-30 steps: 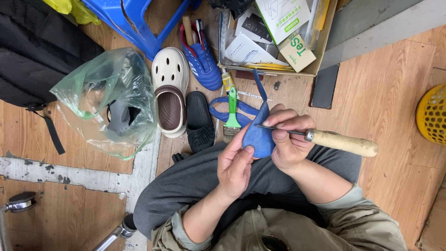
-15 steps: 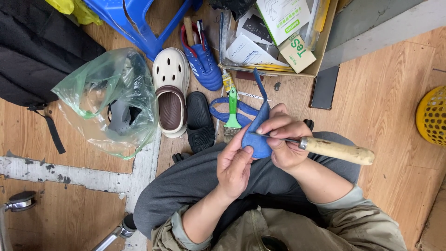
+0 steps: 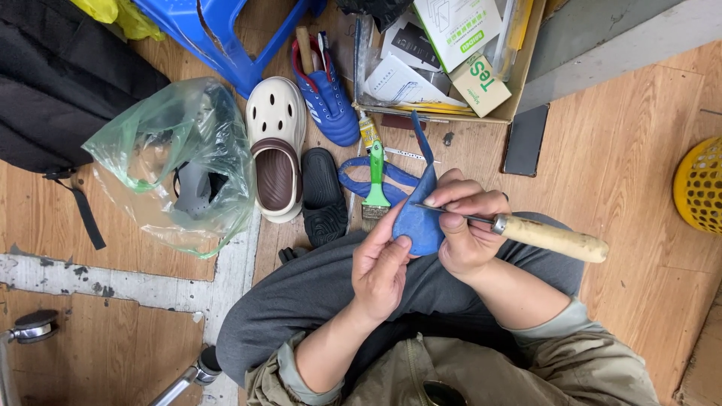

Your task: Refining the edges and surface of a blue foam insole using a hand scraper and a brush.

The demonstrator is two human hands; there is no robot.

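Over my lap, my left hand (image 3: pixel 383 267) grips the lower part of a blue shoe piece (image 3: pixel 418 218) whose thin strap points up. My right hand (image 3: pixel 466 225) holds a wooden-handled awl (image 3: pixel 553 238), its metal point lying across the blue piece. The handle sticks out to the right. Both hands touch the blue piece.
On the wooden floor lie a green-handled brush (image 3: pixel 375 180), a black slipper (image 3: pixel 324 195), a white and brown clog (image 3: pixel 276 146), a blue sports shoe (image 3: pixel 328 94), a clear plastic bag (image 3: pixel 177 162), a cardboard box of papers (image 3: pixel 451 60), a black backpack (image 3: pixel 60 83), a yellow basket (image 3: pixel 699 184).
The awl's handle has tilted and shifted slightly to the right and down. The blue piece stays between both hands.
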